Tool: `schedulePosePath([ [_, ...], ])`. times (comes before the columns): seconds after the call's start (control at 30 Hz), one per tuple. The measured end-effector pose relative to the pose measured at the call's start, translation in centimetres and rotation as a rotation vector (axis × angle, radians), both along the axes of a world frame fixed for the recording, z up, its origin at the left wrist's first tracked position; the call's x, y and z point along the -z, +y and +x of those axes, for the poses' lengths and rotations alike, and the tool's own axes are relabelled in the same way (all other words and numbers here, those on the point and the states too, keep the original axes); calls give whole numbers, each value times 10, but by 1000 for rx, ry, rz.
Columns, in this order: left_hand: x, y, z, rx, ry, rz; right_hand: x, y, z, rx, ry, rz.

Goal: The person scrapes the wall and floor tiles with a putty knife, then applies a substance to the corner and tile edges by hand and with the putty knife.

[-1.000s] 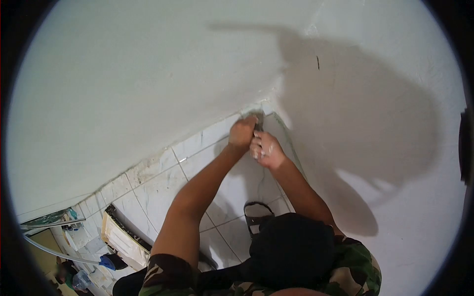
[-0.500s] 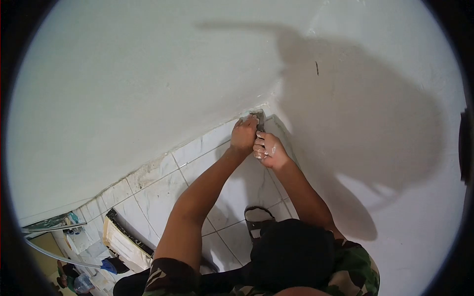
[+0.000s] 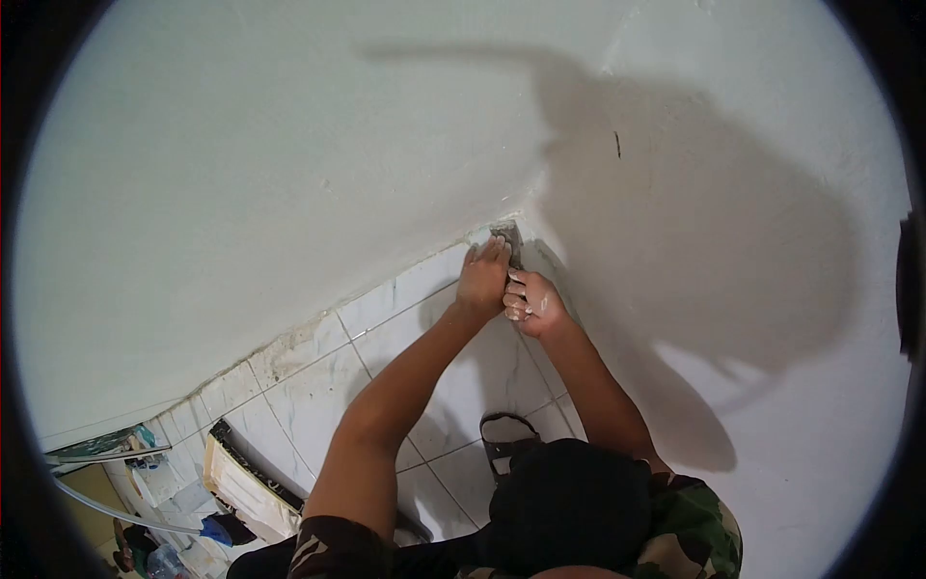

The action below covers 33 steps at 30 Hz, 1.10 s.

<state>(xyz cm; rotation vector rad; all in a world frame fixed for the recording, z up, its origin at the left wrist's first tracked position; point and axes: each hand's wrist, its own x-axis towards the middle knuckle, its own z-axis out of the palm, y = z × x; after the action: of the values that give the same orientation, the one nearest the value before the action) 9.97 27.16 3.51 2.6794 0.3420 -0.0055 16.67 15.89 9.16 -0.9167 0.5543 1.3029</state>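
Note:
Low in the corner where two pale walls meet, a flat grey scraper (image 3: pixel 506 230) lies against the tiles. My right hand (image 3: pixel 536 300), smeared with white paste, is closed, apparently around the scraper's handle, which its fingers hide. My left hand (image 3: pixel 484 279) reaches in from the other side, its fingers stretched flat onto the scraper and its thumb apart. The two hands are almost touching. White smears show on the left fingertips too.
White tiles (image 3: pixel 386 386) lie below the hands, with a rough strip along the wall base. A sandalled foot (image 3: pixel 508 431) is close by. At lower left are a framed panel (image 3: pixel 253 482), a curved pale tube (image 3: pixel 125 521) and a plastic bottle (image 3: pixel 166 563).
Both hands and the scraper appear slightly lower and to the right, while the whole view has shifted a little. The hold looks the same.

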Motion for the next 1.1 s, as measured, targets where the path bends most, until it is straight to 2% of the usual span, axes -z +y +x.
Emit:
schedulePosePath([
  [0.03, -2, 2, 2, 23, 2, -7, -6, -6, -6, 3, -2, -7],
  [0.1, 1, 2, 0, 94, 95, -47, -26, -9, -18, 7, -35, -187],
  [0.13, 2, -4, -5, 105, 70, -32, -15, -9, -14, 7, -37, -186],
  [0.2, -7, -8, 5, 101, 54, 66, 6, -10, 2, 13, -13, 10],
  [0.3, -22, 14, 14, 97, 130, -85, -2, 7, -9, 37, -67, -8],
  [0.33, -29, 18, 11, 176, 184, -41, -4, 2, -13, 39, -31, -8],
  [0.47, -8, 23, 9, 197, 104, 25, 4, 13, -11, 92, 51, 80],
  [0.53, -25, 35, 13, 213, 113, -10, 7, 28, -16, 235, 77, 97],
  [0.63, -19, 39, 3, 260, 53, -6, 6, 22, -30, 265, 188, 67],
  [0.7, -17, 41, -1, 281, -2, -252, 9, 31, -31, 275, 121, 112],
  [0.77, -11, 52, 3, 329, -37, -254, 8, 44, -34, 298, 61, 153],
  [0.83, -7, 59, 9, 296, -204, -575, -5, 61, -33, 467, 124, 78],
  [0.87, -7, 59, 9, 354, -321, -454, -4, 61, -30, 474, 125, 88],
  [0.9, -7, 59, 8, 363, -318, -445, -4, 59, -27, 465, 157, 82],
  [0.97, -6, 52, 10, 73, 3, -913, -6, 60, -23, 458, 183, 78],
  [1.0, -5, 54, 16, -136, 118, -1338, -9, 65, -20, 475, 168, 86],
  [1.03, -4, 55, 18, -138, 119, -1339, -11, 68, -20, 492, 159, 94],
  [1.07, -21, 54, 15, 64, -1, -976, -6, 62, -21, 493, 168, 94],
  [1.1, -30, 54, 12, 255, -111, -601, 2, 46, -23, 381, 112, 152],
])
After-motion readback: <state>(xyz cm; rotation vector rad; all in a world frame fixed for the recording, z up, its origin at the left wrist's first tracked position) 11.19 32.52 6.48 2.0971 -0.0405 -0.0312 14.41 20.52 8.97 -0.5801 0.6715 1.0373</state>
